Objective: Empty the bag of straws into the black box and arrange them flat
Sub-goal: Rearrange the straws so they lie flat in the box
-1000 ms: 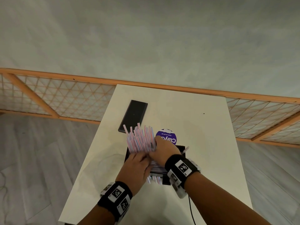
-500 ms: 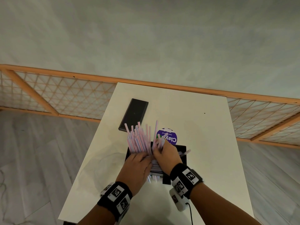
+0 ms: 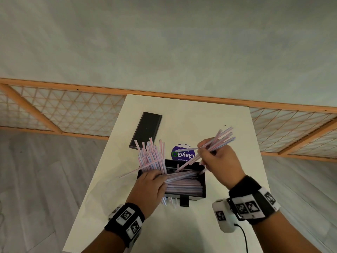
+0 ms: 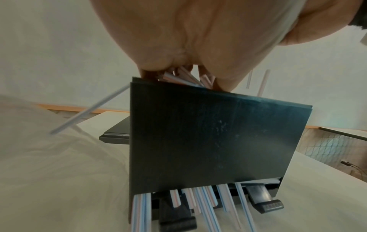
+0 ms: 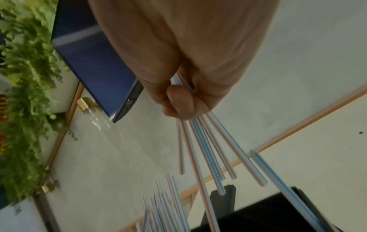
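Observation:
The black box (image 3: 203, 181) stands near the table's front, with thin pink and blue striped straws (image 3: 182, 184) lying flat inside it. At the box's left end my left hand (image 3: 151, 181) grips a thick bundle of straws (image 3: 151, 157) that stands upright and fans out. The left wrist view shows the box wall (image 4: 208, 141), with my left hand (image 4: 178, 69) at its top edge. My right hand (image 3: 209, 156) is raised above the box's far right corner and pinches several straws (image 3: 221, 137) slanting up to the right. In the right wrist view these straws (image 5: 202, 149) fan out from my right hand (image 5: 178, 100).
The flat black lid (image 3: 145, 130) lies at the far left of the white table (image 3: 228, 125). A round purple label (image 3: 183, 153) sits just behind the box. A few straw ends (image 3: 169, 201) poke out under the box's near side beside a black clip (image 3: 184, 202). A crumpled clear bag (image 4: 39, 149) lies left of the box.
My right hand pulled a handful of straws off the upright bundle and lifted them up and to the right. The left hand kept its hold at the box's left end.

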`<state>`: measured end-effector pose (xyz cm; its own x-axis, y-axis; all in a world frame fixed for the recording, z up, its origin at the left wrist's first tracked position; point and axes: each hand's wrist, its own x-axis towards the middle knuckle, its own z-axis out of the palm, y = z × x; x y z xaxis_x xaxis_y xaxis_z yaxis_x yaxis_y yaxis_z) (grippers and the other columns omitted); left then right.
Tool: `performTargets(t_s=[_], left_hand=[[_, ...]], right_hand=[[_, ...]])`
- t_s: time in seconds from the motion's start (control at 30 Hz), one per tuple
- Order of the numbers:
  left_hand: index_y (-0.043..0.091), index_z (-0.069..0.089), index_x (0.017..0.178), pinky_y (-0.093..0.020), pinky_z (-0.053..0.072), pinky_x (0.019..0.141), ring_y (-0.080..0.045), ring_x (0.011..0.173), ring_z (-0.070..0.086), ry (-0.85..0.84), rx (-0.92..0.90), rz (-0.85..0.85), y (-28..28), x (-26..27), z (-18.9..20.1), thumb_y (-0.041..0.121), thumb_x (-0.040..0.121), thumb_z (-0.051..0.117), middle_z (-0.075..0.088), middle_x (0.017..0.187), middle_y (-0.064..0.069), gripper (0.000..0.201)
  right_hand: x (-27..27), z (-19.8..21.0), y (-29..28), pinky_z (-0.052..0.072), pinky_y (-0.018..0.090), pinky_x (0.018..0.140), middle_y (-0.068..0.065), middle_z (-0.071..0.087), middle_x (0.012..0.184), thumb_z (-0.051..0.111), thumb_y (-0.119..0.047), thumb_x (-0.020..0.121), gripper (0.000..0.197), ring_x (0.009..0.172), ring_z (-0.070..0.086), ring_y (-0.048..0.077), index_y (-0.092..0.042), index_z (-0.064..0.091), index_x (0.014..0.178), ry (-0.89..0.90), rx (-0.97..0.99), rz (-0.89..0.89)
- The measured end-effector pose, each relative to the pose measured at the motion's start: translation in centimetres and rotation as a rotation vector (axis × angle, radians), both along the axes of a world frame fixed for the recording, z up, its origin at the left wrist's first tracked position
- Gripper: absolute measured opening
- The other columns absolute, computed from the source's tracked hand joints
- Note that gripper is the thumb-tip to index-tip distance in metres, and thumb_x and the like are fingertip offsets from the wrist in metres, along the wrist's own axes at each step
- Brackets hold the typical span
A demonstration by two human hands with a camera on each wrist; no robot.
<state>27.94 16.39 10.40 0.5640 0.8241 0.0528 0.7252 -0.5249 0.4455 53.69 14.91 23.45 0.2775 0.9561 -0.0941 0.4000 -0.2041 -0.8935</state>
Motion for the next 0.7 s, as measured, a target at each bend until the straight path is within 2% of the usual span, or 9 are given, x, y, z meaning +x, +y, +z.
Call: performTargets(t_s=[0.13,0.2,0.3,0.4,0.47,0.53,0.63,0.7], left_hand=[[0.026,0.068,0.125,-0.026,0.045,0.1,-0.011,0.111,0.049,-0.015,0.013,-0.017,0.2,0.0,0.3,0.041,0.101,0.043,0.059,0.123,0.01,0.037],[0.025,0.069,0.122,-0.027,0.047,0.099,-0.01,0.11,0.049,-0.024,0.032,-0.022,0.2,0.0,0.9,0.04,0.101,0.044,0.059,0.122,0.01,0.035],[0.024,0.068,0.122,-0.028,0.047,0.1,-0.01,0.111,0.053,-0.055,0.063,-0.032,-0.1,0.4,2.1,0.042,0.102,0.046,0.059,0.121,0.01,0.035],[0.025,0.059,0.134,-0.029,0.044,0.105,-0.007,0.119,0.05,-0.11,0.023,0.037,-0.9,1.0,4.3,0.057,0.1,0.049,0.056,0.127,0.012,0.048],[0.027,0.048,0.143,-0.026,0.038,0.108,-0.003,0.126,0.044,-0.196,-0.058,0.103,-1.6,1.4,6.0,0.07,0.095,0.05,0.05,0.135,0.015,0.065],[0.029,0.036,0.151,-0.027,0.038,0.11,-0.001,0.135,0.041,-0.29,-0.172,0.136,-2.3,1.9,7.3,0.079,0.089,0.05,0.044,0.147,0.015,0.082],[0.035,0.022,0.158,-0.032,0.044,0.11,0.0,0.14,0.04,-0.455,-0.385,0.203,-3.2,2.8,7.9,0.087,0.081,0.051,0.038,0.154,0.017,0.097],[0.041,0.021,0.157,-0.034,0.053,0.103,-0.003,0.132,0.052,-0.566,-0.532,0.302,-3.3,3.6,8.2,0.089,0.078,0.053,0.044,0.15,0.016,0.098]], right_hand=[[1.4,1.7,-0.8,0.04,0.028,0.05,0.006,0.061,0.057,0.061,-0.011,0.099,0.011,0.048,0.047,0.019,-0.015,0.07,0.093,0.145,-0.005,-0.03],[1.9,2.2,-1.2,0.038,0.031,0.05,0.008,0.06,0.058,0.061,-0.009,0.098,0.011,0.05,0.044,0.022,-0.013,0.07,0.094,0.183,0.0,-0.047],[2.2,2.6,-1.6,0.04,0.033,0.052,0.012,0.06,0.059,0.062,-0.009,0.098,0.01,0.051,0.047,0.024,-0.013,0.07,0.094,0.194,0.025,-0.064],[2.0,2.5,-1.8,0.048,0.035,0.057,0.019,0.063,0.065,0.063,-0.007,0.098,0.008,0.054,0.056,0.027,-0.011,0.069,0.096,0.28,0.07,-0.11],[1.5,2.1,-1.8,0.055,0.038,0.062,0.022,0.066,0.072,0.062,-0.003,0.098,0.008,0.061,0.062,0.028,-0.008,0.068,0.097,0.397,0.099,-0.157],[0.7,1.8,-1.9,0.059,0.036,0.063,0.02,0.068,0.073,0.06,-0.001,0.099,0.008,0.063,0.066,0.027,-0.005,0.067,0.1,0.483,0.105,-0.187],[-0.8,1.5,-1.9,0.059,0.032,0.059,0.022,0.066,0.079,0.058,0.001,0.1,0.007,0.063,0.064,0.026,-0.001,0.064,0.104,0.689,0.111,-0.207],[-1.5,1.6,-2.0,0.057,0.032,0.057,0.024,0.065,0.083,0.057,0.001,0.1,0.008,0.063,0.062,0.026,-0.001,0.063,0.104,0.795,0.109,-0.194]])
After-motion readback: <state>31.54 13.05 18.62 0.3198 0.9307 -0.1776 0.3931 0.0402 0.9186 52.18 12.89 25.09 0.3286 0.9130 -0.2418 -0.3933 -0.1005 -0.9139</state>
